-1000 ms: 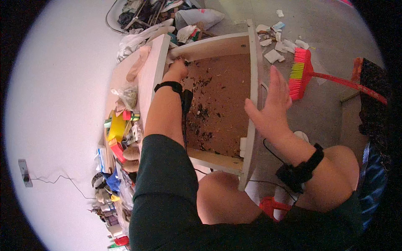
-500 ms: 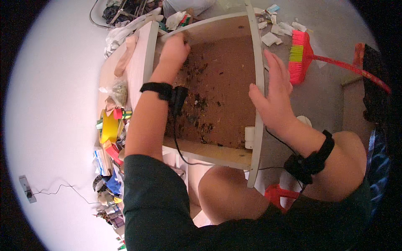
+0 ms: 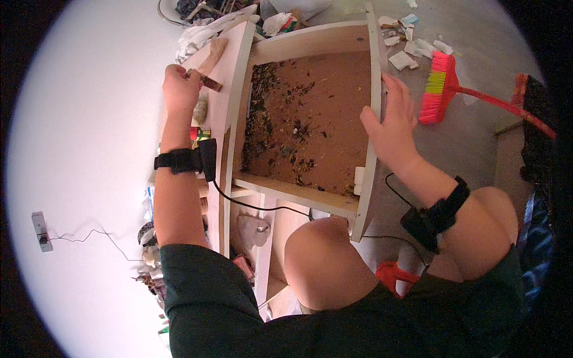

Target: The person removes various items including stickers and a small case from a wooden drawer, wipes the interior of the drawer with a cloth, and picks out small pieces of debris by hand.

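Note:
A pulled-out wooden drawer has a brown bottom strewn with dark crumbs and flakes, thickest along its left side. My left hand is above the cabinet top, left of the drawer. Its fingers are closed on a small flat brown strip, whose kind I cannot make out. At the drawer's front panel, my right hand lies against the edge, fingers stretched out and thumb spread over the rim.
Assorted clutter, including a plastic bag, lines the cabinet top along the wall. Right of the drawer, a red broom lies near paper scraps on the floor. A red plastic object is by my knee.
My left hand has come out of the drawer and moved left over the cabinet top, with the brown strip now showing in it. My right hand stays at the front panel.

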Available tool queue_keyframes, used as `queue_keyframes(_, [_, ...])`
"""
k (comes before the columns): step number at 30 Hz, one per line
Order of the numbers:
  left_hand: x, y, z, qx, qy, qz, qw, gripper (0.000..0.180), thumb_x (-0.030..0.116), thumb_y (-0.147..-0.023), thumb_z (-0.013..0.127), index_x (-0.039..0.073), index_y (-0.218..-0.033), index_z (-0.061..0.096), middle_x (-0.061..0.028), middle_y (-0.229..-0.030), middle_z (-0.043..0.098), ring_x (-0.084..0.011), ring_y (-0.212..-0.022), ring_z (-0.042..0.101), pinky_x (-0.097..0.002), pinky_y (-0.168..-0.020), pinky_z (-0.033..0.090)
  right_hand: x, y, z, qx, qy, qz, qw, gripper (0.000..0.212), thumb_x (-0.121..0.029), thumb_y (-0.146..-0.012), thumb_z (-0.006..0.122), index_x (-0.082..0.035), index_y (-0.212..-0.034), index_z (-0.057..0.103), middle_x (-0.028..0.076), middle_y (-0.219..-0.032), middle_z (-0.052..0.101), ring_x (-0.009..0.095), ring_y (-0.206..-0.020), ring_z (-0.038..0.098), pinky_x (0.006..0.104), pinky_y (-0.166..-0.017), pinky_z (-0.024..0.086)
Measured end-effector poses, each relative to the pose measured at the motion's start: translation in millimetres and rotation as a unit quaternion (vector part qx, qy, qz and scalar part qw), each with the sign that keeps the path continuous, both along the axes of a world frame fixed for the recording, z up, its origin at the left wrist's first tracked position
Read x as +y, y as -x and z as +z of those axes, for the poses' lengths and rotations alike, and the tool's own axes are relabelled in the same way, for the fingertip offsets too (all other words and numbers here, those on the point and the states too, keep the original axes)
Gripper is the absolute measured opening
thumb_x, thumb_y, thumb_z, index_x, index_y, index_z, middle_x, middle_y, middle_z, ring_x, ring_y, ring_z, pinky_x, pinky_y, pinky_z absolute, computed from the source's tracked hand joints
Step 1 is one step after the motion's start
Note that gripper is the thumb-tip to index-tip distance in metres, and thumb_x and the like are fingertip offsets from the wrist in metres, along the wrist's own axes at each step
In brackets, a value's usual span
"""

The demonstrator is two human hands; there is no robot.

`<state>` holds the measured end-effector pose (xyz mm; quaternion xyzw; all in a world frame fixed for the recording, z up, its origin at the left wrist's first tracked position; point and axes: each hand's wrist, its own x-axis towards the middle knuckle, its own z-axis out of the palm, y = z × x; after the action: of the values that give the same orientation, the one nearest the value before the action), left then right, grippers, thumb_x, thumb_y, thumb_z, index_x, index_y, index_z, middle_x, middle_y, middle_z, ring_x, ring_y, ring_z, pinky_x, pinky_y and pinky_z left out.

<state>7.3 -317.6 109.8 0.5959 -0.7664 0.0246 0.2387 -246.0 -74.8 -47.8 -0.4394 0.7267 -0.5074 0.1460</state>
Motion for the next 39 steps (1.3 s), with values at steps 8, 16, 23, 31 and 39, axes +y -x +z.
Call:
queue_keyframes(8, [-26, -30, -6, 0.073, -0.020, 0.108, 0.991, 0.033, 0.021, -0.074, 0.061, -0.002, -0.094, 0.049, -0.0157, -0.073, 0.063, -0.0309, -0.068, 0.063, -0.0368, -0.064, 0.050, -2, 0, 2, -0.004, 0.015, -0.004, 1.000, 0.064, -0.025, -0.072, 0.058, -0.008, -0.128, 0.033, 0.016, -0.129, 0.034, 0.035, -0.119, 0.033, 0.0523, -0.095, 0.026])
queue_keyframes(16, [-17, -9, -14, -0.020, 0.034, 0.118, 0.992, 0.068, 0.028, -0.067, 0.068, -0.005, -0.117, 0.037, -0.0206, -0.091, 0.062, -0.0332, -0.089, 0.061, -0.0384, -0.077, 0.049, -3, 4, -1, -0.032, 0.008, 0.006, 0.999, 0.065, -0.025, -0.072, 0.058, -0.008, -0.129, 0.032, 0.016, -0.128, 0.034, 0.035, -0.119, 0.033, 0.0529, -0.095, 0.026])
queue_keyframes(23, [-15, -9, -15, -0.045, 0.047, 0.096, 0.993, 0.082, 0.028, -0.065, 0.070, -0.010, -0.126, 0.029, -0.0212, -0.090, 0.062, -0.0277, -0.077, 0.062, -0.0344, -0.069, 0.050, -2, 3, -1, -0.021, -0.015, 0.022, 0.999, 0.065, -0.026, -0.074, 0.056, -0.009, -0.130, 0.029, 0.016, -0.129, 0.032, 0.034, -0.120, 0.032, 0.0549, -0.095, 0.025])
queue_keyframes(31, [-30, -33, -18, -0.012, 0.021, 0.119, 0.993, 0.072, 0.031, -0.063, 0.068, -0.008, -0.117, 0.041, -0.0237, -0.097, 0.061, -0.0352, -0.091, 0.061, -0.0390, -0.081, 0.048, -4, -1, 3, -0.033, -0.001, 0.027, 0.999, 0.064, -0.027, -0.074, 0.056, -0.009, -0.130, 0.029, 0.016, -0.127, 0.032, 0.034, -0.119, 0.032, 0.0537, -0.096, 0.024])
queue_keyframes(39, [-7, -14, -16, -0.019, 0.022, 0.130, 0.991, 0.069, 0.021, -0.073, 0.069, -0.008, -0.123, 0.033, -0.0235, -0.098, 0.057, -0.0257, -0.084, 0.062, -0.0353, -0.065, 0.052, -3, 1, 2, -0.041, 0.014, 0.030, 0.999, 0.063, -0.025, -0.074, 0.055, -0.009, -0.129, 0.030, 0.016, -0.123, 0.035, 0.033, -0.116, 0.034, 0.0514, -0.095, 0.026])
